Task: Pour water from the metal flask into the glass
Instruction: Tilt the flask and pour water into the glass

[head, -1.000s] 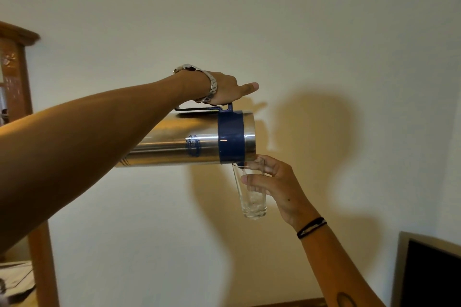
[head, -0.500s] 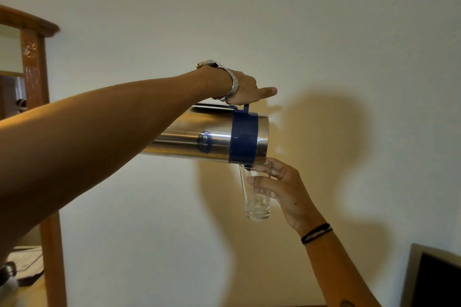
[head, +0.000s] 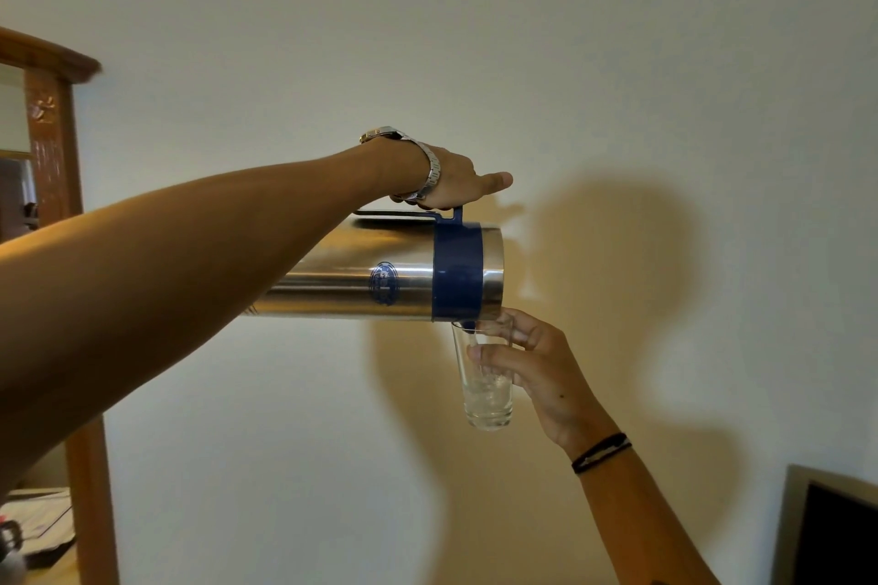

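**Flask tipped level, water running into a held glass**

The metal flask [head: 380,273] is lying nearly horizontal in mid-air at the centre of the view, its blue collar [head: 457,271] and mouth pointing toward 3 o'clock. The mouth's lower lip is sitting just over the rim of the glass [head: 484,375], which is hanging directly below at 6 o'clock from the collar, so anything leaving the flask is dropping straight in. A little water is pooling and churning in the bottom of the glass; judging by that level, the pour is only in its early part.

The left hand [head: 451,181] is reaching across from 9 o'clock and closing around the flask's dark handle [head: 404,214] on top, thumb stretched forward, carrying the flask from above so its weight is swinging the mouth downward. A metal watch [head: 430,171] is circling that wrist.

The right hand [head: 537,371] is coming up from 5 o'clock, fingers [head: 494,354] wrapping the glass near its upper half and holding it upright, close under the spout to catch the stream. A dark band [head: 601,451] is ringing that wrist.

Behind both, a plain wall [head: 617,62] is carrying their shadows; a wooden frame [head: 52,133] is standing at 9 o'clock.
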Motion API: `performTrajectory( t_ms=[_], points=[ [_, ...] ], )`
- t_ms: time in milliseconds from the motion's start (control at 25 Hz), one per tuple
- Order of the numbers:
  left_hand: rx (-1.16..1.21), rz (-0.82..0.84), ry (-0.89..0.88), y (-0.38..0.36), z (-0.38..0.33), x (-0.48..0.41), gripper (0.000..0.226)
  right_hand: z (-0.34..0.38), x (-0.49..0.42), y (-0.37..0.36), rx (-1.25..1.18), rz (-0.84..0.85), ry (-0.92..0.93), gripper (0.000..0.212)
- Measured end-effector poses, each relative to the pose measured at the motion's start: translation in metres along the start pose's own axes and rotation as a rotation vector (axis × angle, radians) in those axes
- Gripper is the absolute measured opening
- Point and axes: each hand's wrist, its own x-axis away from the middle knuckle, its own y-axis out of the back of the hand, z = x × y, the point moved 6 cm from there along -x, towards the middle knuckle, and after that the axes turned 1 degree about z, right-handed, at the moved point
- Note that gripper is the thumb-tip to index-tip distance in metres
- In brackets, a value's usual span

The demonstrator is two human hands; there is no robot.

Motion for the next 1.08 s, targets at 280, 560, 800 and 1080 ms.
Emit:
performTrajectory(
  t_ms=[280, 560, 800, 1080],
  points=[
    [-0.007, -0.008, 0.015, 0.000, -0.001, -0.004, 0.083, -0.002, -0.002, 0.003, 0.011, -0.015, -0.006, 0.046],
    [-0.034, -0.003, 0.014, 0.002, -0.007, -0.004, 0.081, -0.004, -0.003, 0.004, 0.001, -0.022, -0.015, 0.050],
    [-0.098, -0.008, -0.012, -0.001, -0.012, -0.006, 0.081, -0.011, -0.003, 0.001, -0.013, -0.005, -0.022, 0.051],
    [-0.185, -0.015, -0.050, -0.001, -0.023, -0.006, 0.084, -0.019, -0.003, 0.001, -0.043, -0.008, -0.041, 0.051]
  ],
)
